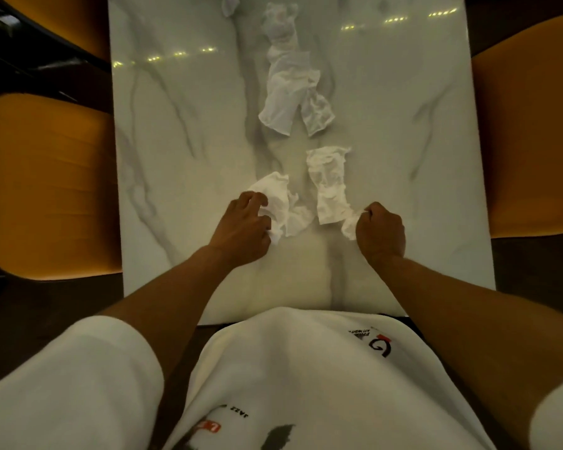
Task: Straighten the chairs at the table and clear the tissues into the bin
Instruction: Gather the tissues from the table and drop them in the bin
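On the marble table [182,157], one crumpled tissue [278,203] is pinched by the left hand [241,225]; another tissue [330,186] is clenched in the right hand's [381,230] curled fingers.

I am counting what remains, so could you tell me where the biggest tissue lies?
In the head view, the biggest tissue lies mid-table on the marble table, beyond both hands, just past the crumpled tissue nearer the right hand.

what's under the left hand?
The left hand rests on a crumpled tissue lying on the marble table. Its fingers press the tissue's left edge. How much tissue lies beneath the palm is hidden.
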A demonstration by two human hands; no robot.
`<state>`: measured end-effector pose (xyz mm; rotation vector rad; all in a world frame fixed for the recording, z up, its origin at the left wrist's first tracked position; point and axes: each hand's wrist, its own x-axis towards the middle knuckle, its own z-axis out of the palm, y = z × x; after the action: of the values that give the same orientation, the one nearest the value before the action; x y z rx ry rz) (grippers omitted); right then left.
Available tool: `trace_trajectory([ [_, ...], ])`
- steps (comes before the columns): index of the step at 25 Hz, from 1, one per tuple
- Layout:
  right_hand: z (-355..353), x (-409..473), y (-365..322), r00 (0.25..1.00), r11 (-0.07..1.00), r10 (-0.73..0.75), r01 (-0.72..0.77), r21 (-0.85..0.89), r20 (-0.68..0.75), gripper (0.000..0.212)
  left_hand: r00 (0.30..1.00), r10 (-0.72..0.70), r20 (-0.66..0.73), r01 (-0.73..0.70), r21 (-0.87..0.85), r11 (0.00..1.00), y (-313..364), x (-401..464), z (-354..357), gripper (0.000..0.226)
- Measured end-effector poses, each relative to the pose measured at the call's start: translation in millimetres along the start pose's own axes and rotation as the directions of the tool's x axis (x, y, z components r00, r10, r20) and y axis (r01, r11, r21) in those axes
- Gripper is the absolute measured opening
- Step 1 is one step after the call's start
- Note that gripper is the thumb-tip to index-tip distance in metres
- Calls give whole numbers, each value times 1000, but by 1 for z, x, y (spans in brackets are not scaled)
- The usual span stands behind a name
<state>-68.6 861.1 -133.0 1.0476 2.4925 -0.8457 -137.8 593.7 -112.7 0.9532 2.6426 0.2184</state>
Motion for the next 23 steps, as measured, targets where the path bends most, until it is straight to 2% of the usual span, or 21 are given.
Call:
trace_trajectory([
  [3,-9,7,2,978,979,204,-205,-18,-40,31,992,105,67,-108,49,993,-8,22,9,9],
  [5,-14,14,-1,944,942,321,-310,126,-77,35,982,135,131,-139,26,990,-7,32,16,12],
  [6,-15,18,-5,938,932,331,-308,191,-104,37,980,154,123,-154,-5,988,-6,33,18,12],
  [7,-14,21,-11,948,945,289,-260,201,-135,37,985,149,89,-145,-44,988,-4,32,18,14],
  [9,-7,26,-26,988,993,75,-62,102,-135,46,997,29,78,-15,-169,985,2,23,15,29],
  [11,8,26,-43,986,986,-165,166,-30,30,63,984,-141,110,167,-292,942,3,14,13,42],
  [12,16,26,-49,966,970,-221,233,-77,138,69,973,-195,121,225,-332,916,-2,12,13,43],
  [14,32,22,-58,947,968,-203,232,-95,249,61,971,-201,129,233,-319,919,-17,12,10,32],
  [15,38,21,-62,953,975,-189,211,-71,238,48,977,-183,111,208,-296,932,-26,14,5,25],
  [17,46,20,-70,947,960,-264,276,-43,181,22,985,-166,39,170,-270,948,-44,26,-7,15],
  [19,48,24,-78,914,921,-381,388,-27,140,16,984,-146,-100,123,-202,972,-59,49,-19,6],
  [21,43,37,-89,902,904,-428,428,12,60,16,969,-112,-222,89,-110,990,-68,89,-33,3],
  [23,34,54,-98,902,902,-430,432,23,-43,14,966,-41,-254,30,-49,998,-69,133,-46,6],
])
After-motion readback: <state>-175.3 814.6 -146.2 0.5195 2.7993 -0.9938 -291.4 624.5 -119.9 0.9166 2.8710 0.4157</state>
